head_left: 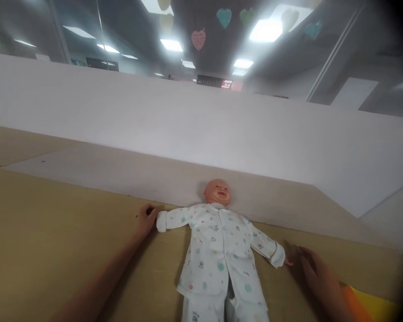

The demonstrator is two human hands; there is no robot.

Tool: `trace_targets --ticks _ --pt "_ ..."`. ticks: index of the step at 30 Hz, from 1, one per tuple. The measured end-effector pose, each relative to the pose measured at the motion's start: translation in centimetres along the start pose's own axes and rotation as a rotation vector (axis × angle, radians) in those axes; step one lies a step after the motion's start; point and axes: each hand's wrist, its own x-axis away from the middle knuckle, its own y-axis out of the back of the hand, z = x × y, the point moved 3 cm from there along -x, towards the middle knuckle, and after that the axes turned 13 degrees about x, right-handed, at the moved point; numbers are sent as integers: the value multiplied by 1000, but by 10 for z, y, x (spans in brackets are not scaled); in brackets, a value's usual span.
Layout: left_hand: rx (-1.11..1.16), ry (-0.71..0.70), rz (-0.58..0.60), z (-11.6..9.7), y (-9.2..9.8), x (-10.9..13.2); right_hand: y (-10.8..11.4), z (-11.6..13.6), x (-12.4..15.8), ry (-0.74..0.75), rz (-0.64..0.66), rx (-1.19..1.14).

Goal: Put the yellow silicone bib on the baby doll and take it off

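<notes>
Left to right. My left hand [144, 221] has its fingers loosely curled, just beside the white cuff [161, 221] at the end of one doll arm; I can't tell if they touch.

The baby doll [218, 241] lies on its back mid-bench, arms spread, head toward the far edge, legs running out of view at the near side. Its white printed sleepsuit [221, 268] looks soft and loose, so the sleeves would likely give or slide if pulled. The head [217, 192] looks like smooth, stiff vinyl, possibly slippery. The whole doll seems light. Best hold, I'd judge, is around the chest under the arms, with the head supported.

My right hand [317, 273] is blurred, close to the other cuff [278, 256]; contact unclear. The hands are well apart, one on each side of the doll, neither visibly clamped on it. An orange-and-yellow sheet [366, 304] lies at the near right corner.

The bench [47, 210] is matte tan, with a pale strip [121, 179] along its far side and a white panel [154, 120] rising behind. Overhead: paper hearts [198, 39], bright ceiling lights [266, 30].
</notes>
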Motion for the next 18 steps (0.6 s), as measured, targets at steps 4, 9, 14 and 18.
trace_targets --ticks 4,9,14,18 --pt "-1 1 -7 -2 0 1 -2 2 5 -10 16 50" --pt "20 -25 32 3 -2 -2 2 8 10 -35 52 70" --pt "28 -21 39 6 -4 -4 1 8 11 -4 13 118" --pt "70 1 42 5 -6 -5 -1 7 10 17 19 159"
